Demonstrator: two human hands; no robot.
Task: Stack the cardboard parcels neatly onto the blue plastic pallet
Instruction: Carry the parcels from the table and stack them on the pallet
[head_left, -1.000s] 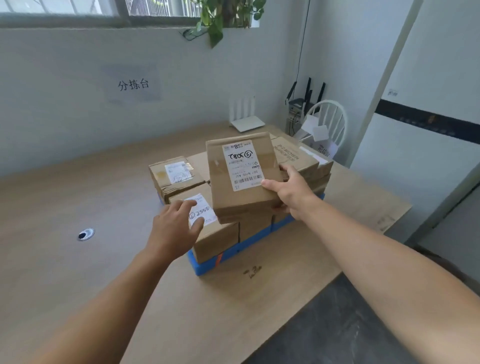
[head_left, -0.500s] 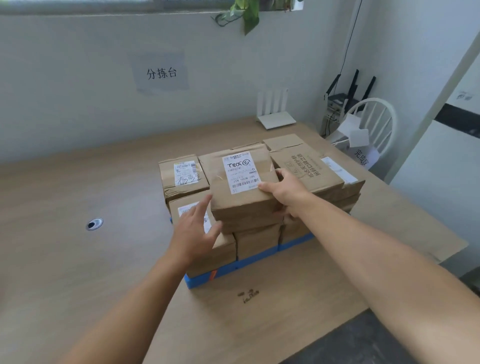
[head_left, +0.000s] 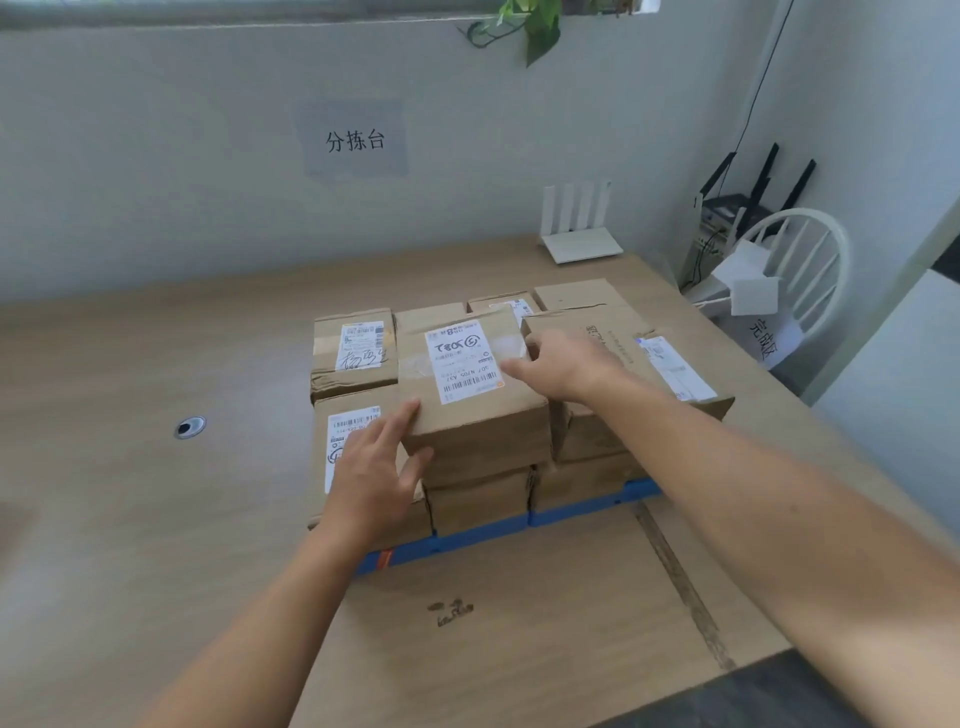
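Squaring top parcel (head_left: 470, 379) | left hand (head_left: 374, 467): straight fingers pressing corner lying just right | right hand (head_left: 566, 364): bending over right edge, grip undeterminable | long axis running away

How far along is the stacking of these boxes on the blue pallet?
Nearly done, it seems. Parcels cover the blue pallet, some two high. In hand: the labelled top parcel, left hand against its left side, right hand on its right edge. No loose parcel shows on the table, so only squaring and letting go seems left.
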